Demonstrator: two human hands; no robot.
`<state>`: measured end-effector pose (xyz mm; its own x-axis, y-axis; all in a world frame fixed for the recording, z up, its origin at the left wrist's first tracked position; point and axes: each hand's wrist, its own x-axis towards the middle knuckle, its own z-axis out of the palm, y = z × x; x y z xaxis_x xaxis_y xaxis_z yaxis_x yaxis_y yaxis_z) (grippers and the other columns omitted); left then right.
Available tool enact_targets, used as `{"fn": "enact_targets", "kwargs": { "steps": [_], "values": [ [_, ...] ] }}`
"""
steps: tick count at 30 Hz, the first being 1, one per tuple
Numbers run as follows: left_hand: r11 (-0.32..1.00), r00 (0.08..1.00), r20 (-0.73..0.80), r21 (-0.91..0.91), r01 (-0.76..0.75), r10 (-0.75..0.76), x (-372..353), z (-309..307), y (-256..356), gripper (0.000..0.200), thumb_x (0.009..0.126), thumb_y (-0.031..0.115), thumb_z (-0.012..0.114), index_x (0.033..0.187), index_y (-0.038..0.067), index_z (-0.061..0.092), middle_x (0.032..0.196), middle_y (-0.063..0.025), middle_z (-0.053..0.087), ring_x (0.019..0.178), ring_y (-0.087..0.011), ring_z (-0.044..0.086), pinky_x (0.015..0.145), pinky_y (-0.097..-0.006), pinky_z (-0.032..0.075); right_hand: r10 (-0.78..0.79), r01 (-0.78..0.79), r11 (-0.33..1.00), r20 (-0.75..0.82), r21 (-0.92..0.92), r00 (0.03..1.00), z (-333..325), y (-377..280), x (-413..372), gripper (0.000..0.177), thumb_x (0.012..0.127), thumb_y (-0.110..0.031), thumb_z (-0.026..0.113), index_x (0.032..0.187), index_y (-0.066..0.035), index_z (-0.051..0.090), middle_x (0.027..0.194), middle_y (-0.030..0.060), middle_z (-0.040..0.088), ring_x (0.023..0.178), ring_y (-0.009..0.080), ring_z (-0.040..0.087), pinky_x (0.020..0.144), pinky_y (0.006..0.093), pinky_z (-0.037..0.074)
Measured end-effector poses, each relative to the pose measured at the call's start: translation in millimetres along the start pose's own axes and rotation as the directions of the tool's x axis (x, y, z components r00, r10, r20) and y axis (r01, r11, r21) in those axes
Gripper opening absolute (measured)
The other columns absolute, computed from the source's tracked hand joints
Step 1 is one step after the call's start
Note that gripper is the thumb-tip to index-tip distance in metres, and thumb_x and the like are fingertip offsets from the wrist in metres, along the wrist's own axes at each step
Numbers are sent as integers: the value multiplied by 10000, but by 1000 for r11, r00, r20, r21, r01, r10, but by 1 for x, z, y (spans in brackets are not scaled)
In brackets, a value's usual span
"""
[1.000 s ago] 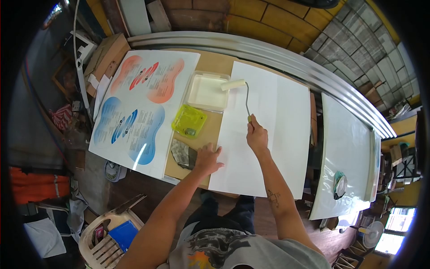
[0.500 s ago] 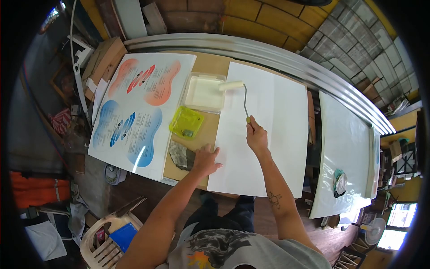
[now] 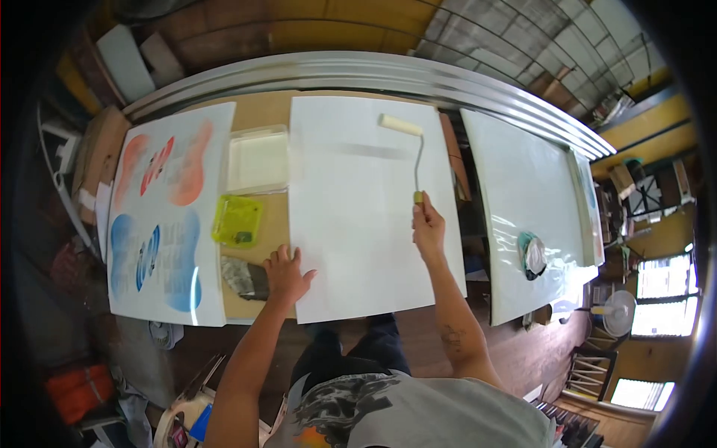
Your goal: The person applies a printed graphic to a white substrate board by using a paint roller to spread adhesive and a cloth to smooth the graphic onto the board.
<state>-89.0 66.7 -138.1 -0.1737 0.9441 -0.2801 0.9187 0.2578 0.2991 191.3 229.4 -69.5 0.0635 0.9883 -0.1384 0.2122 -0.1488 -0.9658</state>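
Observation:
My right hand (image 3: 429, 230) grips the handle of a small paint roller (image 3: 401, 125). Its cream sleeve is over the far right part of a large white sheet (image 3: 358, 216), and a blurred grey shadow lies to the left of it. At the sheet's near left edge my left hand (image 3: 287, 276) rests with fingers spread, holding nothing. Beside that hand lies a dark, grey-patterned flat piece (image 3: 243, 278). Beyond it are a yellow-green tray (image 3: 237, 221) with a small object in it and a clear tub (image 3: 258, 160) of whitish content.
Printed panels with red and blue shapes (image 3: 168, 261) lie on the left of the brown tabletop (image 3: 246, 110). Metal profiles (image 3: 328, 71) run along the back. To the right, a glossy panel (image 3: 523, 194) bears a wrapped bundle (image 3: 533, 256). A chair (image 3: 175, 418) stands at lower left.
The roller has moved right from the tub's edge to the far right part of the sheet. My left hand stays by the sheet's left edge. The head view has swung right.

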Motion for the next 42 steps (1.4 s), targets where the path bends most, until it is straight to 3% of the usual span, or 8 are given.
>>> {"fn": "enact_targets", "kwargs": {
  "steps": [3,4,6,7,14,16,19,42],
  "values": [
    [992,980,-165,-46,-121,112,12,11,30,832,808,484,754,1445,31,470,1466,-244,365,1368,-398,342,1105,-564,249,-90,58,960,-107,-276,990,-73,23,29,469,970,-111,618,1427,-51,533,841,13,647,694,66,540,640,235,483],
    [991,981,-153,-44,-124,116,18,15,44,832,808,484,754,1445,31,470,1466,-244,365,1368,-398,342,1105,-564,249,-149,88,917,-128,-388,980,-94,37,41,469,965,-112,620,1422,-49,536,867,34,671,723,86,567,691,248,500],
    [984,970,-178,-36,-173,164,41,20,81,929,811,539,738,1507,47,368,1526,-262,296,1438,-434,250,1143,-606,191,-145,66,896,-149,-438,978,-125,41,51,477,957,-122,621,1418,-39,531,929,72,700,771,121,600,777,268,505],
    [984,983,-111,-85,-158,148,53,22,98,1007,805,584,723,1553,72,282,1582,-278,206,1481,-470,146,1165,-638,130,-63,-17,912,-182,-409,981,-136,42,55,474,963,-131,610,1422,-44,530,935,81,700,780,125,602,776,273,501],
    [990,990,-57,57,-129,132,108,55,152,1023,811,685,655,1597,202,214,1635,-278,32,1487,-533,28,1151,-698,67,23,-91,936,-198,-341,980,-201,66,64,474,973,-115,599,1433,-33,520,929,11,649,736,78,514,722,240,477],
    [985,986,-76,91,-144,151,109,58,152,1026,803,707,647,1599,231,210,1638,-274,-2,1486,-539,6,1146,-705,63,65,-99,970,-155,-224,986,-212,69,64,476,978,-99,592,1441,-31,511,945,-1,638,758,59,496,730,220,467],
    [982,984,-100,133,-136,150,112,65,152,1036,779,727,650,1593,240,233,1641,-267,11,1488,-535,13,1142,-710,66,21,-38,984,-100,-175,995,-226,84,72,477,985,-91,589,1450,-29,499,952,-20,632,771,44,478,735,205,455],
    [971,973,-150,192,-145,175,118,68,161,1066,734,713,698,1585,254,250,1648,-239,42,1499,-503,47,1142,-703,102,118,-117,993,-38,21,992,-243,73,88,471,1005,-86,568,1459,-2,476,925,-34,579,731,40,462,664,199,439]
  ]
}}
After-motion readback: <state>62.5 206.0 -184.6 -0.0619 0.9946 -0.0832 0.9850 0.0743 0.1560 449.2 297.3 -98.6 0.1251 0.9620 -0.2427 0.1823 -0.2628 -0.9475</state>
